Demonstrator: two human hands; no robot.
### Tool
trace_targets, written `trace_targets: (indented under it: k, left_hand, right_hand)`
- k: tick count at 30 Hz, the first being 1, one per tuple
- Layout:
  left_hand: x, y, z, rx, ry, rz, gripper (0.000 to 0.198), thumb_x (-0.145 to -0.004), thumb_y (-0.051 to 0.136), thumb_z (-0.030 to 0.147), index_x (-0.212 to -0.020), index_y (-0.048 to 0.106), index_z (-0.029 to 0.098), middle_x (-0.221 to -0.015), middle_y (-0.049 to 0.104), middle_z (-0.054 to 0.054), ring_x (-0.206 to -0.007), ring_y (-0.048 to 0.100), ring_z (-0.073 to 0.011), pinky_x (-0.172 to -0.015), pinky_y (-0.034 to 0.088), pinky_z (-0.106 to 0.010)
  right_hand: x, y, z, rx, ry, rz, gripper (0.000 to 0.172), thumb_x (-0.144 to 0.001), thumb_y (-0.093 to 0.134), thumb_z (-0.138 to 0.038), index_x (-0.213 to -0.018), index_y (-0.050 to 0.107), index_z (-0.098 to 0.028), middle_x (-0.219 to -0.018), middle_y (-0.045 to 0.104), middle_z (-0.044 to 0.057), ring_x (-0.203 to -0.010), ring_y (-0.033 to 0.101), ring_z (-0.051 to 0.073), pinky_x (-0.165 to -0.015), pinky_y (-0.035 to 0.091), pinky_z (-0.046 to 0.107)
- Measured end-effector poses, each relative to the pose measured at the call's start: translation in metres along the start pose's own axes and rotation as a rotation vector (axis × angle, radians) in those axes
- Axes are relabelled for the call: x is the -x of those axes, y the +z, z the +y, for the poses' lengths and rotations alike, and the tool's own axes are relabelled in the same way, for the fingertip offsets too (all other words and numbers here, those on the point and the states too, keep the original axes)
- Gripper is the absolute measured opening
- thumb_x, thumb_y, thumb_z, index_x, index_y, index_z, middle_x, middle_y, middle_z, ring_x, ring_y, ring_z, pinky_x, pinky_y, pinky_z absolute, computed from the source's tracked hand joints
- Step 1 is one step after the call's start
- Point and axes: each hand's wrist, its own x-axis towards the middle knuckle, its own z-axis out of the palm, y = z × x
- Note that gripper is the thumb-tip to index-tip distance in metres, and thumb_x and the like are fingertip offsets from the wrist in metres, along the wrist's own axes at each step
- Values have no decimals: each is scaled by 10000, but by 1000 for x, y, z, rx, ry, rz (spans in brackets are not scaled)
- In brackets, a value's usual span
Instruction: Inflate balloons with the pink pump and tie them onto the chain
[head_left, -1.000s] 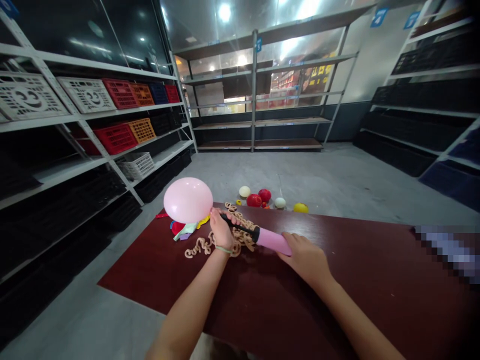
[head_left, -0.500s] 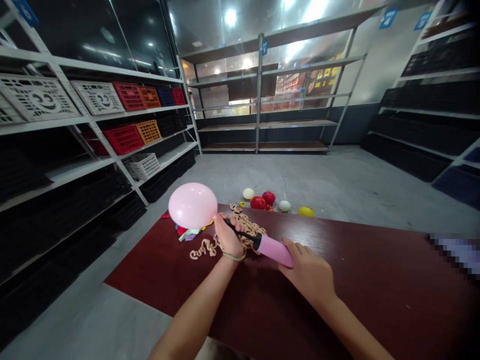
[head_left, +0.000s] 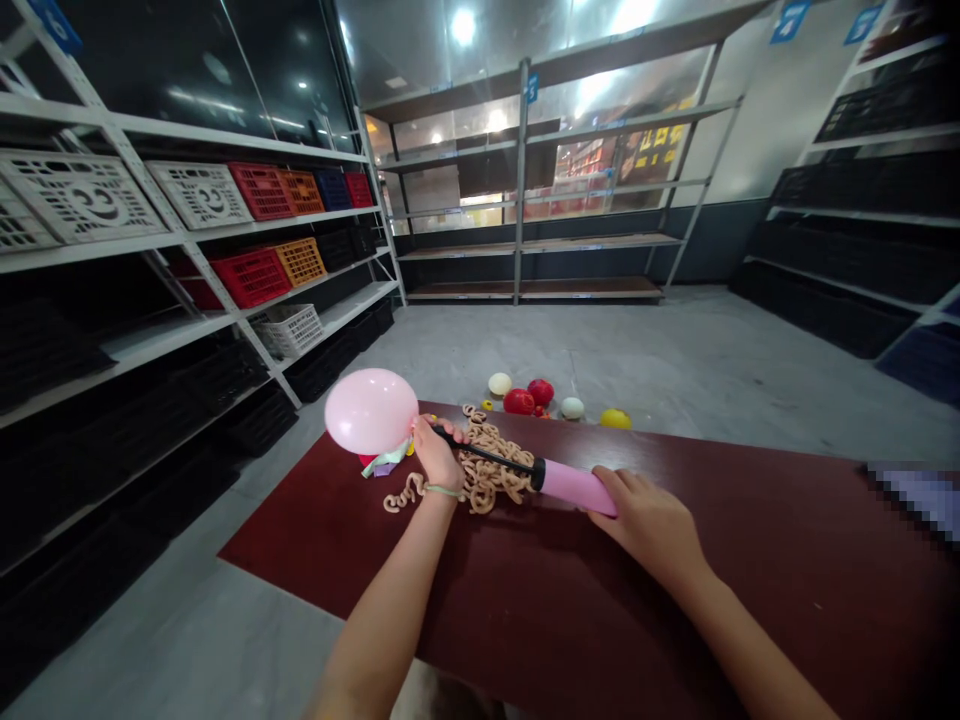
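Note:
A pink balloon (head_left: 371, 410), partly inflated, sits on the nozzle end of a hand pump (head_left: 577, 487) with a pink barrel and a black rod. My left hand (head_left: 439, 452) is closed around the balloon's neck and the pump's nozzle end. Wrapped round the pink barrel is my right hand (head_left: 649, 520). The black rod shows between the two hands. Under and behind the rod lies a tan, twisted rope-like heap (head_left: 495, 480) on the dark red table (head_left: 585, 610). Limp, uninflated balloons (head_left: 386, 462) in several colours lie below the pink balloon.
Beyond the table, red balloons (head_left: 519, 402), pale ones (head_left: 572, 408) and a yellow one (head_left: 616, 419) rest on the grey floor. Shelving with coloured crates (head_left: 259, 190) stands at the left, and a metal rack (head_left: 517, 200) stands at the back. A blurred patch (head_left: 919, 500) lies at the table's right.
My right hand has pulled the pink barrel to the right, and more black rod shows. My left hand and the balloon have shifted slightly left.

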Motion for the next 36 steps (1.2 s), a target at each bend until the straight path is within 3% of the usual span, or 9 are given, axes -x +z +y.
trace_targets:
  k: [4, 8, 14, 18, 29, 32, 36]
  left_hand:
    - [-9, -5, 7, 28, 12, 72, 254, -941, 459, 461, -853, 371, 240, -538, 403, 82, -386, 379, -87, -434, 336, -231]
    - [3, -1, -2, 37, -1, 86, 264, -906, 517, 446, -830, 383, 232, -534, 372, 92, -367, 357, -69, -415, 298, -215]
    - [45, 13, -28, -41, -110, -88, 275, -944, 463, 494, -849, 412, 242, -521, 407, 82, -356, 357, -91, -375, 315, -234]
    - [48, 17, -27, -60, -140, -132, 299, -932, 488, 505, -820, 422, 236, -491, 400, 78, -345, 351, -94, -370, 319, -246]
    - [-4, -1, 8, 8, -2, 59, 243, -911, 518, 401, -810, 370, 236, -498, 390, 97, -348, 365, -80, -408, 314, -220]
    - [-2, 0, 8, 11, 22, 66, 283, -907, 536, 425, -794, 363, 233, -501, 384, 99, -350, 355, -71, -405, 291, -211]
    - [21, 8, -7, -20, -8, 32, 349, -896, 551, 503, -771, 377, 228, -488, 379, 101, -340, 333, -61, -383, 275, -205]
  right_hand:
    - [1, -2, -5, 17, 14, -1, 311, -848, 573, -368, -1133, 586, -242, -930, 680, 33, -816, 627, 205, -616, 345, 284]
    - [3, -3, -29, -14, 22, -4, 334, -844, 583, -389, -1145, 597, -244, -910, 693, 28, -788, 651, 201, -579, 335, 279]
    - [2, -5, -61, -150, 93, -11, 377, -827, 590, -422, -1172, 594, -270, -906, 721, 15, -725, 669, 192, -543, 351, 270]
    - [0, -4, -56, -156, 39, -37, 352, -848, 586, -437, -1153, 596, -262, -914, 716, 9, -742, 671, 187, -551, 351, 270]
    - [2, -6, -2, 69, -46, -10, 366, -866, 599, -391, -1211, 581, -268, -952, 691, 24, -813, 646, 202, -602, 320, 285]
    - [2, -4, -9, 51, -45, -15, 369, -862, 596, -391, -1206, 586, -257, -923, 691, 23, -792, 644, 197, -586, 310, 284]
    - [1, -3, -40, -60, -1, -38, 348, -858, 588, -416, -1162, 593, -247, -910, 703, 22, -773, 658, 189, -571, 311, 279]
